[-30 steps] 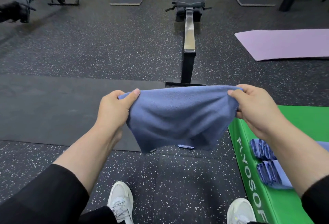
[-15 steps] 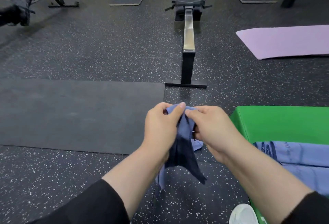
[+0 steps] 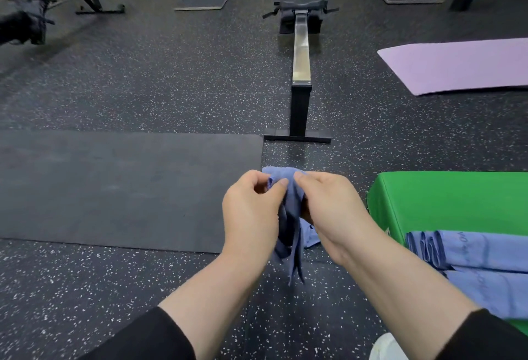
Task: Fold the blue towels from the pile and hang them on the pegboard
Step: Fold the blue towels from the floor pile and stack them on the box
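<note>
I have both hands, left hand (image 3: 251,211) and right hand (image 3: 331,211), pinching the blue towel (image 3: 290,225) together; corners may misalign, or one layer slips, spoiling the fold.

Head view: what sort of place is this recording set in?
Most likely a gym. A rowing machine stands on speckled rubber flooring, a purple exercise mat lies to the right, and a green soft plyo box sits nearby with folded blue towels on it.

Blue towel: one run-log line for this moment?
blue towel: doubled, hanging | left hand: pinching top | right hand: pinching top | pegboard: unseen
</note>
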Motion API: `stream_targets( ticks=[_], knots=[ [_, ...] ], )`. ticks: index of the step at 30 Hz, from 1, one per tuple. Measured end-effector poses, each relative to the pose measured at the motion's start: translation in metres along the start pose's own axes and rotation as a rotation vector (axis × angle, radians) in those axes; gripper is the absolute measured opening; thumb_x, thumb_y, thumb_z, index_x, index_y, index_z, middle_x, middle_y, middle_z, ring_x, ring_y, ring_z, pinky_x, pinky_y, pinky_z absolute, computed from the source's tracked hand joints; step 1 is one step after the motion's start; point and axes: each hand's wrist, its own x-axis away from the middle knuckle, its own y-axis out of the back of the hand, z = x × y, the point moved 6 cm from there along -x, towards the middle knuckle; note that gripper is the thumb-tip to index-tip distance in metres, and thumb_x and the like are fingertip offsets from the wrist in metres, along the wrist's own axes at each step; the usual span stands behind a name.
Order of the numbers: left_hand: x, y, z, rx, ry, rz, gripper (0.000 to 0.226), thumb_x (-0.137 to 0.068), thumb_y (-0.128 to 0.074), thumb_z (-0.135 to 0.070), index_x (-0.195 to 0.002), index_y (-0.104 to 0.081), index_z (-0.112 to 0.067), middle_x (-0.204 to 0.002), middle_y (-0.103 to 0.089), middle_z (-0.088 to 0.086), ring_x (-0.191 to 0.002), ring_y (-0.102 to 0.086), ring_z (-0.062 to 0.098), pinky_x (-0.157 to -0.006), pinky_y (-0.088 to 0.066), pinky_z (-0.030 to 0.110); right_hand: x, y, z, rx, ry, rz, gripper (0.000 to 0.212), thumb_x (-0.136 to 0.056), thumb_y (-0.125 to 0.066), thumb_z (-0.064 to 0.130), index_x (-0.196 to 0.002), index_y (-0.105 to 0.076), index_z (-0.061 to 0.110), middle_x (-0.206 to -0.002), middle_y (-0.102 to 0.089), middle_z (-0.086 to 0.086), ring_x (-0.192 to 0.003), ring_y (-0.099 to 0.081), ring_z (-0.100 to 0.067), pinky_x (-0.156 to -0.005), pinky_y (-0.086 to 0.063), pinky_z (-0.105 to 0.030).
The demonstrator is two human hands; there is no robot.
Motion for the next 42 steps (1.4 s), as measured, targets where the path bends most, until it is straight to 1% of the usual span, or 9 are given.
stream_targets(
  ticks=[3, 13, 16, 20, 23, 27, 30, 33, 42],
  knots=[
    [0.004, -0.005, -0.003, -0.025, -0.013, 0.031, 0.019, -0.089, -0.072, -0.023, -0.071, -0.068, -0.018, -0.067, -0.066, -0.008, -0.059, -0.050, 0.006, -0.054, -0.040, 0.019, 0.003, -0.005, -0.002, 0.003, 0.006, 0.040, 0.032, -0.099, -0.048, 0.020, -0.090, -0.079, 0.014, -0.089, -0.078, -0.002, -0.077, -0.067, -0.017, -0.075, -0.052, -0.035],
    [0.005, -0.004, -0.010, -0.303, -0.193, 0.018, 0.036, -0.095, -0.066, -0.029, -0.060, -0.055, -0.025, -0.074, -0.055, -0.006, -0.069, -0.051, 0.010, -0.059, -0.036, 0.020, 0.007, -0.009, 0.005, -0.086, 0.034, 0.131, 0.046, -0.108, -0.039, 0.021, -0.075, -0.071, 0.019, -0.077, -0.066, -0.004, -0.074, -0.058, -0.012, -0.070, -0.048, -0.026],
    [0.008, -0.005, -0.015, -0.349, -0.288, 0.018, 0.041, -0.095, -0.065, -0.024, -0.060, -0.046, -0.033, -0.070, -0.046, -0.008, -0.068, -0.045, 0.009, -0.059, -0.033, 0.017, 0.006, -0.009, 0.005, -0.060, 0.061, 0.129, 0.043, -0.107, -0.040, 0.024, -0.075, -0.068, 0.017, -0.078, -0.060, -0.009, -0.077, -0.053, -0.018, -0.076, -0.045, -0.037],
    [0.015, -0.012, -0.020, -0.317, -0.427, 0.150, 0.015, -0.095, -0.061, -0.017, -0.081, -0.067, -0.019, -0.084, -0.054, -0.010, -0.083, -0.053, 0.010, -0.072, -0.042, 0.021, 0.007, -0.007, 0.013, -0.084, 0.077, 0.154, 0.043, -0.107, -0.046, 0.033, -0.088, -0.067, 0.001, -0.077, -0.065, -0.009, -0.076, -0.061, -0.019, -0.072, -0.049, -0.035],
    [0.021, -0.015, -0.025, -0.236, -0.394, 0.308, 0.029, -0.090, -0.052, -0.013, -0.096, -0.077, -0.026, -0.098, -0.067, -0.020, -0.099, -0.060, 0.002, -0.086, -0.046, 0.016, 0.000, 0.005, 0.018, -0.057, 0.104, 0.112, 0.023, -0.102, -0.056, 0.020, -0.092, -0.070, 0.005, -0.080, -0.067, -0.011, -0.079, -0.062, -0.023, -0.073, -0.049, -0.039],
    [-0.001, 0.015, -0.023, -0.053, -0.248, 0.162, 0.029, -0.086, -0.050, -0.019, -0.096, -0.067, -0.041, -0.095, -0.072, -0.018, -0.089, -0.067, 0.006, -0.085, -0.053, 0.027, -0.009, 0.022, 0.022, 0.174, 0.158, 0.066, 0.024, -0.084, -0.053, 0.018, -0.095, -0.074, 0.017, -0.084, -0.072, -0.016, -0.077, -0.059, -0.021, -0.075, -0.051, -0.050],
    [-0.020, 0.022, -0.021, -0.377, -0.401, 0.266, 0.032, -0.090, -0.063, -0.022, -0.118, -0.057, -0.037, -0.119, -0.056, -0.017, -0.111, -0.055, 0.004, -0.095, -0.042, 0.023, -0.004, 0.023, 0.028, 0.355, 0.229, 0.163, 0.025, -0.090, -0.052, 0.015, -0.095, -0.075, 0.023, -0.086, -0.072, -0.015, -0.074, -0.054, -0.012, -0.072, -0.043, -0.037],
    [-0.024, 0.020, -0.013, -0.521, -0.447, 0.445, 0.018, -0.090, -0.068, -0.034, -0.102, -0.058, -0.042, -0.128, -0.048, -0.015, -0.123, -0.047, 0.007, -0.101, -0.030, 0.018, 0.000, 0.027, 0.033, 0.438, 0.279, 0.168, 0.028, -0.095, -0.052, 0.007, -0.093, -0.075, 0.022, -0.080, -0.073, 0.002, -0.071, -0.054, -0.004, -0.069, -0.042, -0.031],
    [-0.026, 0.032, 0.016, -0.967, -0.328, 0.597, 0.032, -0.093, -0.051, -0.064, -0.084, -0.061, -0.035, -0.123, -0.054, -0.018, -0.105, -0.055, 0.013, -0.096, -0.047, 0.038, 0.007, 0.041, 0.041, 0.532, 0.300, 0.121, 0.027, -0.096, -0.052, 0.010, -0.090, -0.074, 0.025, -0.088, -0.075, 0.003, -0.075, -0.059, -0.010, -0.075, -0.046, -0.030]
  ],
)
